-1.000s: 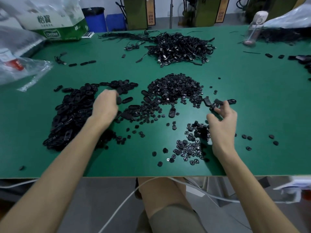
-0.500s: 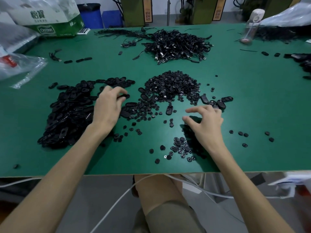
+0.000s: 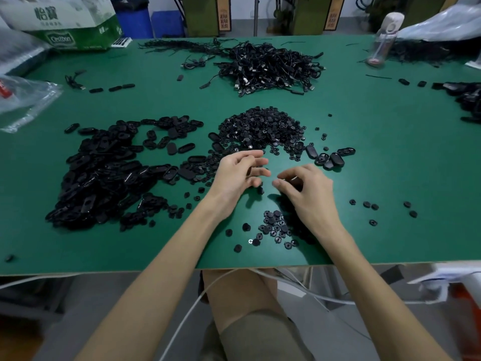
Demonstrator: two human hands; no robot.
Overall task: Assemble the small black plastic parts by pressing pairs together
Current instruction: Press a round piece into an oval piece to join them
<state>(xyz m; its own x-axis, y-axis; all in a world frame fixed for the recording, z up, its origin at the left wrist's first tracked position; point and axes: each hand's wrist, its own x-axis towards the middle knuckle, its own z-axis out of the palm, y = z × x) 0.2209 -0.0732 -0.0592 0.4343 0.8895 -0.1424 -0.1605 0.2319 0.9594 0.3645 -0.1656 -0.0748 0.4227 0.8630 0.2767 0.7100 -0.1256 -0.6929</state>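
- Head view, the only feed I have; green table (image 3: 390,178) fills most of it
- left hand (image 3: 238,174) and right hand (image 3: 308,190) sit mid-table, fingertips nearly meeting, just on the near side of the round-part heap
- left: fingers curled inward, something dark shows between them; too blurred, so I can't tell whether it holds a part
- right: fingers curled down, thumb drawn toward the index; I can't tell a grip there either
- pile of oval shells (image 3: 104,173) lies left of the left hand; heap of small round parts (image 3: 263,128) just beyond both hands; smaller cluster of round parts (image 3: 276,226) near the table's front edge, beside the right wrist
- a few oval pieces (image 3: 330,158) lie together right of the heap; loose round bits scattered further right
- far side: tangle of black cables (image 3: 270,66) in the middle; cardboard box (image 3: 70,24) at the far left corner; clear plastic bag (image 3: 23,100) at the left edge; bottle (image 3: 385,40) upright, far right
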